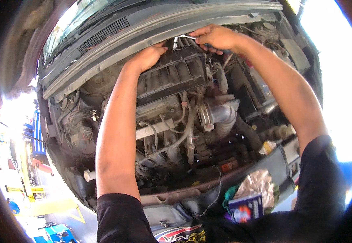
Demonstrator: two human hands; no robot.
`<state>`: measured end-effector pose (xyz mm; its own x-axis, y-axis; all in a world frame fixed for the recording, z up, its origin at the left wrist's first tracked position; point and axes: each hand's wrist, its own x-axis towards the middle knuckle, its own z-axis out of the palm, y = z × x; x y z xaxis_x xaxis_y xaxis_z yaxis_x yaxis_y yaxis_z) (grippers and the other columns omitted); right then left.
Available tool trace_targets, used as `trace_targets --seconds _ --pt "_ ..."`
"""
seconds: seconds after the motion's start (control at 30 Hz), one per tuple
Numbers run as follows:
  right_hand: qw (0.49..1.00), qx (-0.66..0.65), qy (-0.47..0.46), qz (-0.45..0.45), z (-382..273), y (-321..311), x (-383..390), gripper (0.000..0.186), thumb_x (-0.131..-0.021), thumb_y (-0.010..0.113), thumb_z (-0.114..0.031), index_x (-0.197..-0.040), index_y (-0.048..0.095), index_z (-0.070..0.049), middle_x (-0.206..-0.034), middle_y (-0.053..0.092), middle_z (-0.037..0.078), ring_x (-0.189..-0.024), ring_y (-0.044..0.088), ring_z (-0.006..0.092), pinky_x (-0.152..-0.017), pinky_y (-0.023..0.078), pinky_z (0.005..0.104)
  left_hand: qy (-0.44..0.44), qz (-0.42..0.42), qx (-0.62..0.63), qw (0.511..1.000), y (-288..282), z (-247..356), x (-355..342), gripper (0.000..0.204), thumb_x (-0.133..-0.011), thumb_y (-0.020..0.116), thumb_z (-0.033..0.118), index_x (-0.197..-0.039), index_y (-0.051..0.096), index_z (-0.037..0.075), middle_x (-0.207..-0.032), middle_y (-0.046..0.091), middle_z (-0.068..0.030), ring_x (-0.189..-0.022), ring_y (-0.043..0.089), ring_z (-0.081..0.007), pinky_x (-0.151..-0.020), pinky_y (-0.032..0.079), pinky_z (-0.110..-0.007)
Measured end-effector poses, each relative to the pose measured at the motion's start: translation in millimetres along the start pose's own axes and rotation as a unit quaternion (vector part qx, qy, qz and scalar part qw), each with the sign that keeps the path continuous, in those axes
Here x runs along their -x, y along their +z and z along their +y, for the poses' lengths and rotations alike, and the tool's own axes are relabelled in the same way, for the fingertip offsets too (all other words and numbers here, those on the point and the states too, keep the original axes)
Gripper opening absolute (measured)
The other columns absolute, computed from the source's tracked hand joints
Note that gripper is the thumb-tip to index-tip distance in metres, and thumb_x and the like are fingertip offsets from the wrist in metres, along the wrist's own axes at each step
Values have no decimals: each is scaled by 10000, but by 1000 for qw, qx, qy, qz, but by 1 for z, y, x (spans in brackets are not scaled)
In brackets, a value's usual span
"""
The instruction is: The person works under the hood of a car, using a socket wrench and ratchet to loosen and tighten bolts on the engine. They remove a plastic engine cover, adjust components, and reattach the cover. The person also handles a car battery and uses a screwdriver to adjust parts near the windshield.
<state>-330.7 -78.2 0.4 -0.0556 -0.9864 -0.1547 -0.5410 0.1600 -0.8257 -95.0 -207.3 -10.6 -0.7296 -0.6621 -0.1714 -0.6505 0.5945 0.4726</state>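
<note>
I am leaning over an open car engine bay. My left hand (148, 56) rests on the far top edge of a black ribbed air-filter housing (172, 77), fingers curled over it and holding nothing I can see. Just to its right, my right hand (216, 37) grips the handle of a small silver ratchet wrench (180, 39), whose head points down at the back of the housing near the cowl. What the wrench head sits on is hidden.
A grey intake hose with a metal clamp (220, 115) lies right of centre. The battery (261, 87) sits at the right. A crumpled rag and a small blue box (248, 202) rest on the front panel. The windscreen cowl (143, 32) runs across the back.
</note>
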Motion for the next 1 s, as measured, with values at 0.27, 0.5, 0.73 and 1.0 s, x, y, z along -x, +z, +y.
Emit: trace_targets --seconds 0.27,0.5,0.73,1.0 --pt "996 73 -37 -24 2 -8 -6 421 -1013 556 -220 -1433 575 -187 -769 572 3 -571 503 83 -479 422 253 -7 6 -79 997 4 -4 -12 576 -1038 417 420 -1572 346 214 -1624 332 -93 -1493 301 -299 -1236 208 -425" --pt "997 50 49 19 -4 11 -10 396 -1013 528 -167 -1392 518 -50 -841 563 23 -571 482 95 -458 411 257 9 -57 -9 998 -4 -12 -16 500 -1055 405 417 -1477 507 169 -1534 477 -105 -1414 431 -282 -1191 289 -395" --pt "983 -137 85 91 2 -29 94 584 -982 532 -140 -1534 364 -50 -776 540 2 -522 453 66 -433 393 239 19 62 40 997 -13 21 56 422 -1044 485 350 -1378 607 123 -1421 594 -102 -1334 531 -276 -1157 352 -391" --pt "978 -186 -84 -50 -65 2 268 722 -949 635 -297 -1536 305 -37 -753 615 71 -521 587 126 -467 469 246 86 -186 418 885 27 147 214 343 -1089 435 327 -1259 551 53 -928 625 -24 -693 571 -112 -672 494 -269"
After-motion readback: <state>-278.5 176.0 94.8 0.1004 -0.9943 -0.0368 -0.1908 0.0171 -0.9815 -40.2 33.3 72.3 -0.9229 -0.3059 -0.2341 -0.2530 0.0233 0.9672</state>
